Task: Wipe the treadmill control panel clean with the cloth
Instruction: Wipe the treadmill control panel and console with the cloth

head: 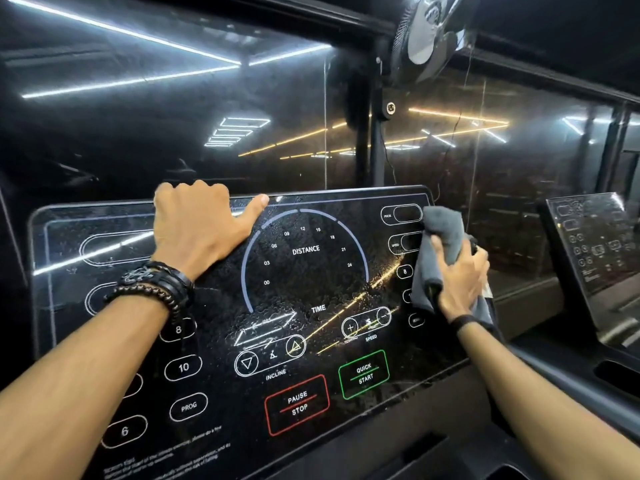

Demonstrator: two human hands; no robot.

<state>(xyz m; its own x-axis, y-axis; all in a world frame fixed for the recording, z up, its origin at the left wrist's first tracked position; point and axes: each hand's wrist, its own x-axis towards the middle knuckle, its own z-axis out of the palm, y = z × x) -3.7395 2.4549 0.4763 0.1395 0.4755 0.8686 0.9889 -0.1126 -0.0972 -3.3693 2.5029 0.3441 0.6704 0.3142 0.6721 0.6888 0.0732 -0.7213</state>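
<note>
The black glossy treadmill control panel [304, 292] fills the middle of the view, with white markings, a red PAUSE STOP box and a green QUICK START box. Fine droplets speckle its centre. My left hand [197, 226] grips the panel's top edge, fingers curled over the rim and thumb lying flat along the surface. My right hand [457, 275] holds a bunched grey cloth [440, 237] and presses it against the panel's right side, beside the small oval buttons.
A dark glass wall [173, 116] with light reflections stands right behind the panel. A black wall fan [426, 32] hangs on a post above. A second treadmill's panel [595, 244] stands at the right. A dark tray slot [616, 372] lies below it.
</note>
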